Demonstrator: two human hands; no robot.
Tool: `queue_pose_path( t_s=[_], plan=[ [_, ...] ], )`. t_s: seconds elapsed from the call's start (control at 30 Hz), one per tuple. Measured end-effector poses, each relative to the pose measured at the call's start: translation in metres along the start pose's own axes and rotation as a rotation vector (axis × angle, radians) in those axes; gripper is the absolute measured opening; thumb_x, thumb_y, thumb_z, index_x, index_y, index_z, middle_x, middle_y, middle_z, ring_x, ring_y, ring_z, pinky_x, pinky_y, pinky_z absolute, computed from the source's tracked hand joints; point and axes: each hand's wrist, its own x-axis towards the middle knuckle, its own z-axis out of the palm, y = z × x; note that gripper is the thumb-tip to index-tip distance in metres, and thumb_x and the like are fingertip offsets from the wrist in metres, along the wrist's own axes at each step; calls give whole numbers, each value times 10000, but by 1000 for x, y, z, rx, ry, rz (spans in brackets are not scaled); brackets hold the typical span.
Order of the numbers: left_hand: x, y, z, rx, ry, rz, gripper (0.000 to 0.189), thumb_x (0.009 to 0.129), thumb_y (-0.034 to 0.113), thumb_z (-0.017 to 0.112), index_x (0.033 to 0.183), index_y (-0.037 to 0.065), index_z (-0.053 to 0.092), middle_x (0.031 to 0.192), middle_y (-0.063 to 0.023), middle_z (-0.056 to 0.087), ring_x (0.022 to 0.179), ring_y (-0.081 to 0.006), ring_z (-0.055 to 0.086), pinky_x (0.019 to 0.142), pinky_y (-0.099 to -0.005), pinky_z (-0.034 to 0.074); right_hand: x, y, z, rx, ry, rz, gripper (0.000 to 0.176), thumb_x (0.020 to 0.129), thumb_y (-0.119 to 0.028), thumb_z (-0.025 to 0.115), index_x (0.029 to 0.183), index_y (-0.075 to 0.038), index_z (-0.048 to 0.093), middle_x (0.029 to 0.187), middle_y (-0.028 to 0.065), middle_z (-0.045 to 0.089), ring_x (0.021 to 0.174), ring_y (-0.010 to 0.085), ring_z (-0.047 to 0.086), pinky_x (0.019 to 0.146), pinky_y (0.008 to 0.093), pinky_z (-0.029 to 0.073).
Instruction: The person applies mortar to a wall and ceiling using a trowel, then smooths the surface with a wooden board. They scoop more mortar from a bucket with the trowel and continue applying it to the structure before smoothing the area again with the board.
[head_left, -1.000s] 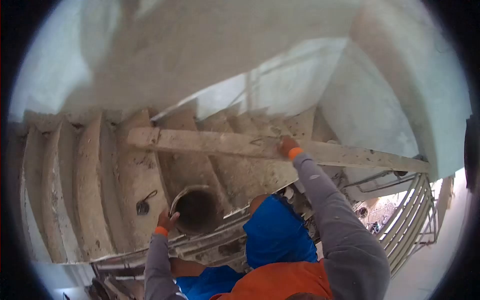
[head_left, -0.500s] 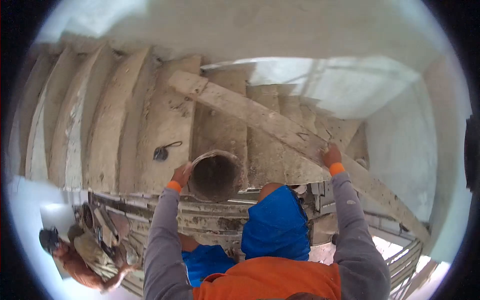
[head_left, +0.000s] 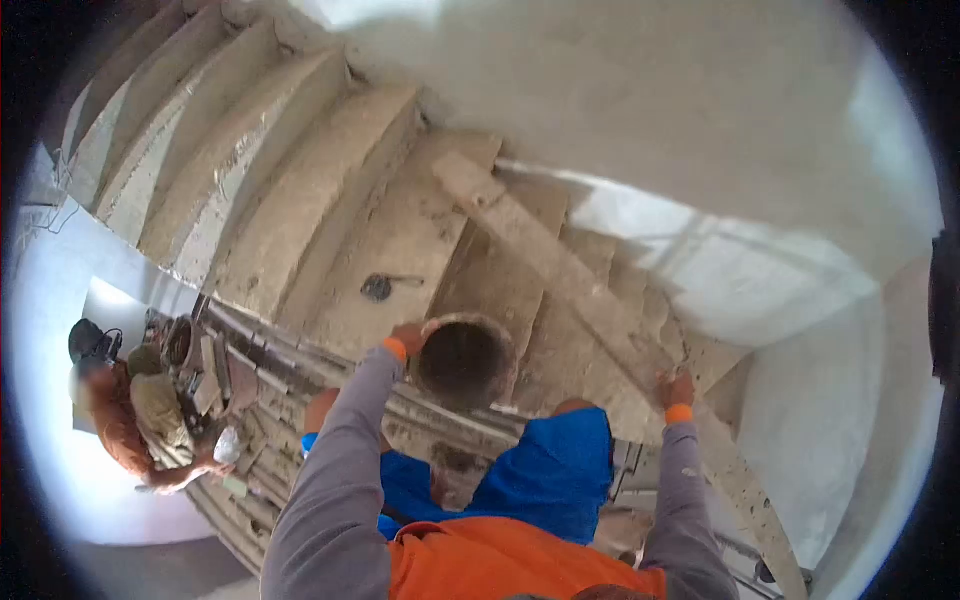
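My left hand has its fingers closed over the left side of the rim of a round bucket. The bucket's dark inside faces me, and its contents cannot be made out. My right hand is closed on the edge of a long, worn wooden plank. That plank slants across the stairs, from a step at upper middle down to the lower right. On a step left of the bucket lies a small dark round object with a thin loop or cord.
Concrete stairs climb to the upper left along a plastered wall. Below their edge are wooden slats. At lower left another person crouches by stacked materials, a whitish thing at one hand.
My view has tilted, so the stairs now slant more and the bucket sits further right in view. Both hands keep their places on bucket and plank. A whitish thing now shows at the other person's hand.
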Motion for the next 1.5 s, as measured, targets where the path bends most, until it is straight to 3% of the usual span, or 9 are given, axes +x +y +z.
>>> queue_pose_path(
  t_s=[0.07,0.23,0.53,0.63,0.7,0.73,0.9,1.37,1.5],
  plan=[
    [-65,89,-63,-22,13,-85,848,822,699,176,1086,6,587,1085,-228,576,1070,-397,504,925,-436,355,8,8,6,54,-86,100,645,809,-464,519,1234,11,425,1225,239,473,1154,351,438,963,400,366],
    [-18,69,-36,-50,-110,-191,843,838,683,174,1121,-9,566,1136,-256,540,1092,-384,500,904,-433,385,25,36,49,-99,268,-44,638,716,-496,635,1025,55,548,1028,247,576,972,369,557,834,418,449],
    [-19,89,-37,-59,-28,-91,740,885,592,212,1151,-19,533,1199,-251,501,1155,-382,448,971,-435,318,-11,-12,-13,-76,20,17,649,713,-503,616,1061,43,572,1094,239,567,1011,352,555,860,396,449],
    [-15,78,-36,-102,-81,365,411,934,193,266,1326,279,353,1319,-143,422,1185,-317,436,1013,-406,301,-13,-11,7,82,239,92,674,715,-537,595,1060,42,573,1085,239,570,1021,352,546,874,395,437],
    [67,32,20,-139,-29,447,420,959,239,158,1293,344,390,1348,-141,381,1220,-308,392,1042,-398,261,-36,-42,-14,94,211,132,649,741,-540,570,1040,35,583,1085,238,567,1029,358,534,888,406,422],
    [39,56,-8,40,-178,160,435,966,285,115,1281,329,412,1338,-143,395,1215,-320,393,1039,-391,260,-40,-52,-14,75,168,121,641,760,-544,549,1065,19,573,1113,245,547,1045,361,522,888,424,416],
    [18,58,-24,-31,-30,8,682,899,555,211,1139,20,559,1165,-240,521,1109,-402,473,932,-459,370,-115,-124,-14,0,256,-245,411,777,-368,553,885,22,626,866,196,626,786,368,600,700,454,483],
    [-8,112,1,-129,137,39,586,882,527,350,1001,24,627,1004,-240,592,948,-412,556,833,-456,436,-143,-195,79,-433,-533,-770,300,755,-290,567,853,-16,643,895,196,625,829,368,599,708,460,468],
    [-53,147,-11,-128,208,47,569,882,511,354,937,25,644,976,-239,596,924,-408,563,813,-465,437,-142,-222,134,-71,-497,-760,300,742,-268,568,895,-17,630,928,215,616,867,374,590,730,444,460]
  ],
)
